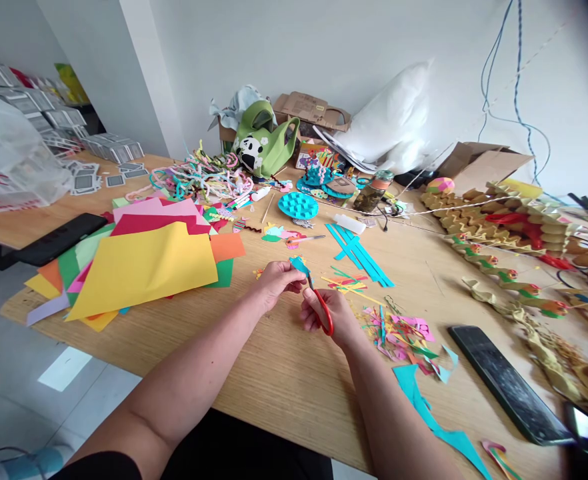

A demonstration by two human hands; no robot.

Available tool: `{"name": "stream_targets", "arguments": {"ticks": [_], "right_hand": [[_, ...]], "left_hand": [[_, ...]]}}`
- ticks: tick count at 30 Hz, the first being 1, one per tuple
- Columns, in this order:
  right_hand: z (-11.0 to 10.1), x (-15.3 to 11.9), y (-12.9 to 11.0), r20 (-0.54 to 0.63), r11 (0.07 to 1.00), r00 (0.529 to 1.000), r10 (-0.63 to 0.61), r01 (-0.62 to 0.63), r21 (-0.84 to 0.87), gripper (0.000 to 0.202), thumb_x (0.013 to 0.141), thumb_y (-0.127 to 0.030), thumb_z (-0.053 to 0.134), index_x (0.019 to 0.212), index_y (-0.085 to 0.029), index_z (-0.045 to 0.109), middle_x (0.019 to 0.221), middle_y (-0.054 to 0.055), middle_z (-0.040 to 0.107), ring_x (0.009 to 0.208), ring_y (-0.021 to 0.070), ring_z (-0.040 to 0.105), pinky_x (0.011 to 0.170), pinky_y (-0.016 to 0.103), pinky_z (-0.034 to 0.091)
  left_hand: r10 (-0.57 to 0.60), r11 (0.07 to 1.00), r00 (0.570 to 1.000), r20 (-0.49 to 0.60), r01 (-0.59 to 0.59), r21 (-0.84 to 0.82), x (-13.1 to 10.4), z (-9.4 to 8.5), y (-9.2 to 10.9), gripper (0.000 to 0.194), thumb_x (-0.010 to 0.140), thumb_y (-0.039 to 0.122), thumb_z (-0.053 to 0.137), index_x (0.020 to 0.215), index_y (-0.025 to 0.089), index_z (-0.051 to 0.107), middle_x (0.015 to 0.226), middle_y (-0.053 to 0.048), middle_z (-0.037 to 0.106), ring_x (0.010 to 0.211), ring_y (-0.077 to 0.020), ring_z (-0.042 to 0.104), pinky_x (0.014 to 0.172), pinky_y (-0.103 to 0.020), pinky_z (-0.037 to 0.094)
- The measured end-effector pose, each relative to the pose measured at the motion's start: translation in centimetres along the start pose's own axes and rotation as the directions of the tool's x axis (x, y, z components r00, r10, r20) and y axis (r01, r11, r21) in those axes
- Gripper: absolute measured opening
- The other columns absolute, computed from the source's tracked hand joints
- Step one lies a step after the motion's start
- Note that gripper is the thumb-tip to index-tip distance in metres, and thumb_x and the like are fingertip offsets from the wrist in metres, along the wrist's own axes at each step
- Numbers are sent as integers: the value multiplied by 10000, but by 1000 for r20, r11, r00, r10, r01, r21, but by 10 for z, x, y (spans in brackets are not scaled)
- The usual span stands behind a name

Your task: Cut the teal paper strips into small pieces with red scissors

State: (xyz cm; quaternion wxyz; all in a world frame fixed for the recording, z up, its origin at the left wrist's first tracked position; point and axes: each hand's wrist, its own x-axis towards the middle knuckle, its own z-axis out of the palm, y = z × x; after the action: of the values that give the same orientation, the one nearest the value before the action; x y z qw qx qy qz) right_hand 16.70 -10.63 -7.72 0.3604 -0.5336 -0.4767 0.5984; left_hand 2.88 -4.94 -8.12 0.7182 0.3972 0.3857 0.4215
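My left hand (278,285) pinches a small piece of blue paper (300,265) above the middle of the table. A pair of red-handled scissors (325,313) is in my right hand (331,315), its fingers wrapped round the handles. The blades meet the blue paper, and my two hands almost touch. Just beyond them lie thin coloured paper strips (347,283) and small cut paper shapes (287,235). Wider blue strips (360,255) cross one another farther back. Right of my right hand is a heap of paper scraps (399,333).
Stacked coloured paper sheets (149,267) cover the table's left side, with pipe cleaners (199,175) behind. A round blue tray (298,207) stands near the centre back. A green panda bag (264,143) leans on boxes. A phone (507,383) and egg cartons (504,220) lie right.
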Motion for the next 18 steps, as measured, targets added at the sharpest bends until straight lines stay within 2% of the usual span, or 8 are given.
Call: {"name": "stream_targets", "arguments": {"ticks": [7,18], "right_hand": [[0,-1,0,1,1000,1000,-3,3,1,517,683,-649,637,619,-141,571,495,28,628,364,112,584,336,169,423],[0,-2,-2,0,1000,1000,6,-6,1,503,644,-630,681,584,-146,562,485,29,624,362,113,579,336,175,432]], "left_hand": [[-24,1000,1000,-5,24,3,1,-1,1,116,603,214,654,631,104,630,600,-30,615,519,-82,538,547,-224,443],[16,999,1000,-5,-16,34,-1,-1,2,116,602,214,674,620,113,620,598,-25,614,522,-84,542,556,-226,441]]}}
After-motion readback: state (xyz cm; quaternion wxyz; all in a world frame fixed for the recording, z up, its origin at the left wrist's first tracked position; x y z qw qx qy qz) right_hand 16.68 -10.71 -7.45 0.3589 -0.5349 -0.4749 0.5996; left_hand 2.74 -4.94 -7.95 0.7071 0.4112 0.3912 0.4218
